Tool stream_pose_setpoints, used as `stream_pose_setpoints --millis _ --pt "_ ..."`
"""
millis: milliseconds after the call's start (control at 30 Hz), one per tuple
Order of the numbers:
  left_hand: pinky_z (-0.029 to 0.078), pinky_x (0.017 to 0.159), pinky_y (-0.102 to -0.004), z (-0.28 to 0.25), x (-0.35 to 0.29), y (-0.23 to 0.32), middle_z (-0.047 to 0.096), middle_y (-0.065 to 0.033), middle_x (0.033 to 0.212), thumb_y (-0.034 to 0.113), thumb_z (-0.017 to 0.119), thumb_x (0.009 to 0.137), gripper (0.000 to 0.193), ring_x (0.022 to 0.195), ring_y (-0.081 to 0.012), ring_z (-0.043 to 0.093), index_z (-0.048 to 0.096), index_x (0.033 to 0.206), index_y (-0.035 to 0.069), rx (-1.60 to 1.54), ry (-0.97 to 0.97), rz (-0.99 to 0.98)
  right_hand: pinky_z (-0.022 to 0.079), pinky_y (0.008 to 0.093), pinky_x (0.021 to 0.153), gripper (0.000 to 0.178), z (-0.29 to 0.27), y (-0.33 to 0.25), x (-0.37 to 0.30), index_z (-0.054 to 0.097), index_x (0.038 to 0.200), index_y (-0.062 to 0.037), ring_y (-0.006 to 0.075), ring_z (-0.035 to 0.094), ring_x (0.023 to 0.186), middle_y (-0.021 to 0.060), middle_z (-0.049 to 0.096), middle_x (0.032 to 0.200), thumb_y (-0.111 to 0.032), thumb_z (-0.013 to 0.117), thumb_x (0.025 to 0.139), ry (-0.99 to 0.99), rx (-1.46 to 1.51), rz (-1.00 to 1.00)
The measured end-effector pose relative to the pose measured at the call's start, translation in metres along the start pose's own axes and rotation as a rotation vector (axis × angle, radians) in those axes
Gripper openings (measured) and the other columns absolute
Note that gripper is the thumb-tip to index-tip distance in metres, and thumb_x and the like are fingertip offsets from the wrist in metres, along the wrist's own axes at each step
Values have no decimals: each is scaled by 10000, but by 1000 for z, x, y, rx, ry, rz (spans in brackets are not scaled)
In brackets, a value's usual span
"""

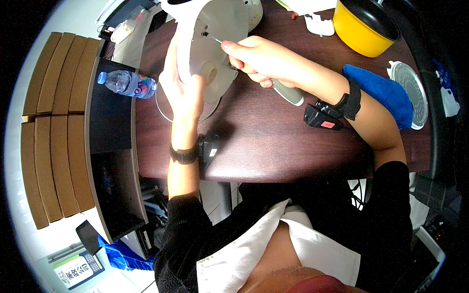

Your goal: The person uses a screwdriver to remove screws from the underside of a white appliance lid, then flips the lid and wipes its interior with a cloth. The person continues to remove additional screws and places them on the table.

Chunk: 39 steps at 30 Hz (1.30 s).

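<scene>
the left hand (181, 95) grips a hollow white plastic housing (202, 61) over the brown table (259, 146); the right hand (251, 54) holds a grey-handled screwdriver (289, 93), its tip at a small dark hole in the housing. right: yellow pot (359, 33), blue cloth (381, 93), perforated disc (415, 90). left: clear bottle (122, 84) with blue cap.

The appliance (215, 54) is white, the pot (357, 32) yellow outside, the tabletop (278, 146) wood-grained reddish-brown.

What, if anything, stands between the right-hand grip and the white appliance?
Only the screwdriver held in the right-hand grip bridges to the white appliance, its tip at a dark spot; nothing else visible blocks the way.
</scene>
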State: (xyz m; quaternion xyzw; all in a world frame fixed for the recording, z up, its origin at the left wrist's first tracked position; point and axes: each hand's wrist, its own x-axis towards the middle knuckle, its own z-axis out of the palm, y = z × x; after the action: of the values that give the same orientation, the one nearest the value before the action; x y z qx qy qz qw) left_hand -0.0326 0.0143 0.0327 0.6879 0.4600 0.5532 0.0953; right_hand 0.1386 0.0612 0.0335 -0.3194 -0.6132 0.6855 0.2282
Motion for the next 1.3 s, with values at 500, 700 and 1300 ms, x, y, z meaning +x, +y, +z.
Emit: stream_pose_setpoints --millis 500,700,1300 --pt "434 846 -294 0 -2 8 605 -164 1051 63 479 583 699 919 -172 579 416 1278 18 27 -14 -30 490 374 456 395 -21 5 14 595 674 -43 276 622 534 147 575 537 -339 444 888 609 -1387 -829" --pt "442 836 -293 1 -2 3 592 -174 1078 61 485 590 691 923 -177 581 415 1276 14 49 2 -3 374 295 334 488 -9 -4 13 488 646 -32 169 436 346 70 436 452 -410 358 926 148 -544 -160" --pt "436 852 -302 3 -3 8 603 -182 1059 51 487 595 677 949 -193 586 424 1268 15 86 8 32 445 316 436 205 -31 -22 2 580 693 -74 206 578 503 78 570 559 -201 510 838 533 -1609 -857"
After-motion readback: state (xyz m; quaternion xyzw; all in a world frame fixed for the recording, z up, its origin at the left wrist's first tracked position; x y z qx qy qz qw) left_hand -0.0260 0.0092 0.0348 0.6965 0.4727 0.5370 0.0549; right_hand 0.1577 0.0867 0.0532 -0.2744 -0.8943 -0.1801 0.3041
